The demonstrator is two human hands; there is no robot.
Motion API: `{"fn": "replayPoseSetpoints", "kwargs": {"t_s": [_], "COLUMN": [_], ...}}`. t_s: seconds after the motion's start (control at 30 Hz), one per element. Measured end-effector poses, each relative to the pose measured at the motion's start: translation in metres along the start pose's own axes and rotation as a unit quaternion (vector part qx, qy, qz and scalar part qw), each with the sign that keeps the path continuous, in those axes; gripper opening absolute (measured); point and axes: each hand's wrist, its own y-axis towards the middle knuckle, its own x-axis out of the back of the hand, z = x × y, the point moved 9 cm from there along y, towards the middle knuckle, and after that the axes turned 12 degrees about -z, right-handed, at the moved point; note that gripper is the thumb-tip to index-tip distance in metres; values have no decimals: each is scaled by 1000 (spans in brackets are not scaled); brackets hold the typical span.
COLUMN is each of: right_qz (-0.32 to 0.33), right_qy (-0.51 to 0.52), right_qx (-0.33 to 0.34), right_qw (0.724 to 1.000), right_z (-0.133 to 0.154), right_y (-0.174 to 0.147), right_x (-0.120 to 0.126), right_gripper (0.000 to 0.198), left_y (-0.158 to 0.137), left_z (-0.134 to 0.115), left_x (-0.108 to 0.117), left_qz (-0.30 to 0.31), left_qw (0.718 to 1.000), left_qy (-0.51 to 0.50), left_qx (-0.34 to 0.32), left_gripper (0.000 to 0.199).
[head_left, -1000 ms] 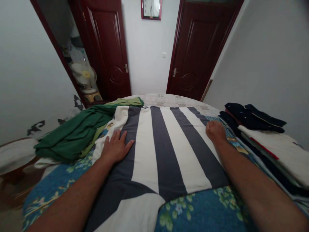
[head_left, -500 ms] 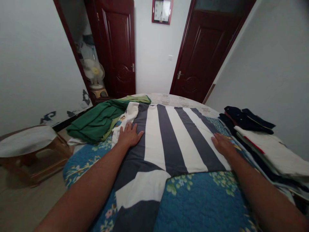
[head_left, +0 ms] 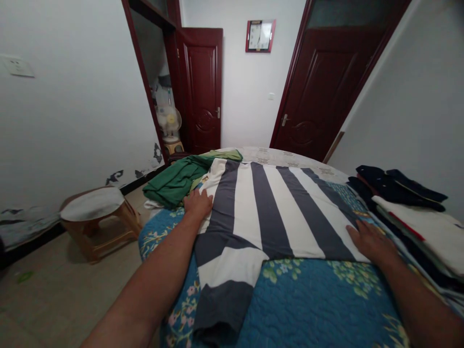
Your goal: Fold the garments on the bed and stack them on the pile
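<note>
Striped shirt [head_left: 246,212] lies spread out on the blue quilt [head_left: 308,299] atop the table [head_left: 275,153], prob. laid flat b/c that lets me reach both sides at once; near sleeve [head_left: 228,278] points back toward my view. I've got the L hand [head_left: 198,207] palm-down at its left edge, fingers loosely bent; can't tell if they pinch any cloth. R hand [head_left: 371,239] sits open at the opp. edge, thumb apart, both forearms [head_left: 152,280] angled in from the near corners. Green garment [head_left: 174,181] is bunched just past L hand; folded stack [head_left: 416,222] sits far right, likely to leave the shirt room.
</note>
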Motion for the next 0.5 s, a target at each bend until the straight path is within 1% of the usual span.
{"fn": "replayPoseSetpoints", "kwargs": {"t_s": [0.1,0.23,0.4,0.5], "right_qz": [24,17,13,6], "right_qy": [6,19,10,-6], "right_qx": [-33,-39,-37,-33], "right_qw": [999,999,999,999], "right_z": [-4,-3,1,7], "right_y": [-2,-2,-2,-4], "right_x": [-4,-2,6,16], "right_gripper": [86,88,84,79], "left_y": [10,20,20,18], "left_z": [17,32,34,32], "left_x": [14,17,19,24], "left_qz": [-25,-11,-17,-18], "left_qw": [1000,1000,999,999], "left_qy": [-9,-12,-11,-5], "left_qx": [11,24,31,31], "left_gripper": [46,41,46,46]}}
